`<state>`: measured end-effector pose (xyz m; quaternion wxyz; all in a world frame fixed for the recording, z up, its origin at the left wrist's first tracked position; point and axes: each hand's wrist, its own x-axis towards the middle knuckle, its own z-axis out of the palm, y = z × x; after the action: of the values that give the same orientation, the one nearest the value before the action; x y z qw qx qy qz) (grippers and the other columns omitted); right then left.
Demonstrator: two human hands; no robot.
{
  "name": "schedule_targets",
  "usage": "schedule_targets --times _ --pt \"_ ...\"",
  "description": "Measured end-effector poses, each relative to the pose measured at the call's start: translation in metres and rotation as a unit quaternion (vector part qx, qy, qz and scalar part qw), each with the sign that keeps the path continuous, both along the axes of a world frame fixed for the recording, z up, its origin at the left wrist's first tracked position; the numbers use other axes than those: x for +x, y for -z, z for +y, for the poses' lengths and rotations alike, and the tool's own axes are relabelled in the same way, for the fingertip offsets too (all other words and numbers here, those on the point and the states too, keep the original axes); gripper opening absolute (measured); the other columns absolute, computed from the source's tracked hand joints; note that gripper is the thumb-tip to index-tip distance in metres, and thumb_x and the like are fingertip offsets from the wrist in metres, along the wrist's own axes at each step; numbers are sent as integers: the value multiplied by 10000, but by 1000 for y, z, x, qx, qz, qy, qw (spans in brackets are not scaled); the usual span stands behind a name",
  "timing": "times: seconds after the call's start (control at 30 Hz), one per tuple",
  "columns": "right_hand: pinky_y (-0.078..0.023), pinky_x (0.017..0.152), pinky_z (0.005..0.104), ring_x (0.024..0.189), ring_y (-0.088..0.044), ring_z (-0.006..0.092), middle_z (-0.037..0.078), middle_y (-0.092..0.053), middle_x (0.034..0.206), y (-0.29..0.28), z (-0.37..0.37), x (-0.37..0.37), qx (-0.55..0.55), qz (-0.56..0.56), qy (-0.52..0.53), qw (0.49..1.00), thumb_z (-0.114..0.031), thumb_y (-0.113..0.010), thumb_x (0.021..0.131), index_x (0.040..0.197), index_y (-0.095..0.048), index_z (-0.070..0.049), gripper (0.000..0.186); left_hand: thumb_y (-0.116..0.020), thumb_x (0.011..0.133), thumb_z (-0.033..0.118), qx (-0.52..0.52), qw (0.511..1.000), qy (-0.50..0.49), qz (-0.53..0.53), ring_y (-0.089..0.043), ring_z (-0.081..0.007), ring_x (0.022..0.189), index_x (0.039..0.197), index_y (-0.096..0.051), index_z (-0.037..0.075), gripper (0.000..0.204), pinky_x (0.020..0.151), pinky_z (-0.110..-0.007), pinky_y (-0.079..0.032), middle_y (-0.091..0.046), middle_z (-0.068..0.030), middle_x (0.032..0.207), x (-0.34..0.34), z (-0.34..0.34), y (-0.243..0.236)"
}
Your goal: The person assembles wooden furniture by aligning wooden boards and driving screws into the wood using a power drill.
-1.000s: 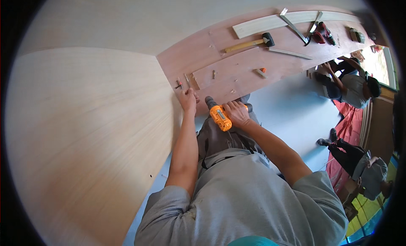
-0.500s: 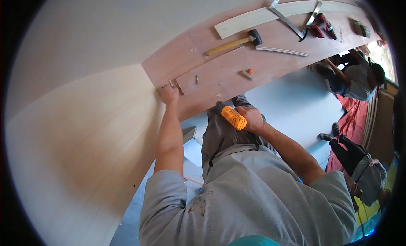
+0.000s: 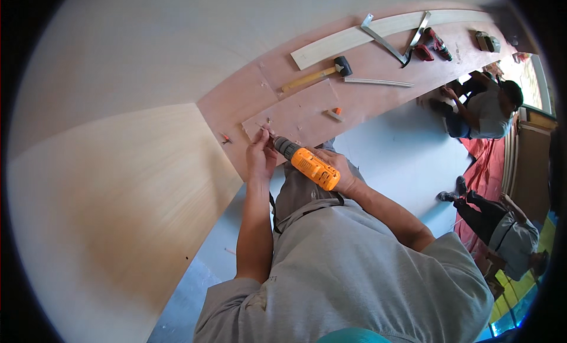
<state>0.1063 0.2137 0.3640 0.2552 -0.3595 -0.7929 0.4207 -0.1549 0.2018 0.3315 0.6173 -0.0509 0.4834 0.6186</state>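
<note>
My right hand (image 3: 338,166) is wrapped around the grip of an orange cordless drill (image 3: 314,167) with a dark chuck. The drill slants up and left over the near edge of the pinkish board (image 3: 233,113). At its tip, my left hand (image 3: 261,153) has its fingers pinched together around the thin bit (image 3: 270,134) in front of the chuck. A small red-orange item (image 3: 226,139) lies on the board left of that hand. Just beyond my fingertips is a flat rectangular panel (image 3: 295,110), with a small metal piece near its left end.
Beyond lie a rubber mallet (image 3: 310,78), a narrow strip (image 3: 378,82), a small orange-ended tool (image 3: 335,114), a pale plank (image 3: 331,45), a metal square (image 3: 384,41) and a red-and-black drill (image 3: 437,45). A pale wooden panel (image 3: 118,213) stands left. Two people (image 3: 493,107) are at right.
My left hand has left the board's left corner and come right to the drill's tip, uncovering the small red-orange item. My right hand has brought the drill left, toward the left hand.
</note>
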Motion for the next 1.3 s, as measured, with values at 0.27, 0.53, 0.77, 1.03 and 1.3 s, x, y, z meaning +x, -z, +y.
schedule_targets --times 0.27,0.53,0.77,1.03,1.3 --pt "-627 817 448 945 -762 381 172 -762 1117 -29 -13 -15 1 -16 40 999 -270 -817 859 1463 -630 -48 670 -622 1096 163 13 997 40 -68 -715 -230 998 1145 -686 44 144 921 -401 -581 -740 -84 1053 9 2 -39" --pt "-580 832 454 962 -717 347 130 -691 1039 -41 -31 -38 16 -131 10 991 -229 -755 881 1282 -646 -60 449 -486 1142 274 59 969 7 -238 -650 -252 805 998 -557 97 239 765 -407 -576 -664 -121 903 21 -1 -23" --pt "-534 756 430 867 -678 321 113 -634 941 -36 -50 -44 79 -142 16 987 -253 -742 882 1156 -647 -50 355 -486 1155 308 35 974 -5 -226 -605 -234 762 1009 -536 106 254 731 -398 -565 -627 -110 870 25 -23 -27" --pt "-539 743 418 831 -679 305 107 -624 902 -36 -53 -52 112 -147 -1 983 -281 -764 861 1102 -653 -46 355 -477 1163 299 61 976 -20 -209 -586 -231 772 1029 -551 96 254 746 -399 -550 -615 -97 889 16 -37 -25" --pt "-550 743 415 831 -685 297 99 -628 904 -32 -59 -54 125 -147 5 981 -284 -772 856 1104 -652 -51 361 -482 1167 305 58 981 -16 -183 -591 -229 768 1045 -554 96 253 756 -404 -563 -615 -95 888 15 -43 -24"
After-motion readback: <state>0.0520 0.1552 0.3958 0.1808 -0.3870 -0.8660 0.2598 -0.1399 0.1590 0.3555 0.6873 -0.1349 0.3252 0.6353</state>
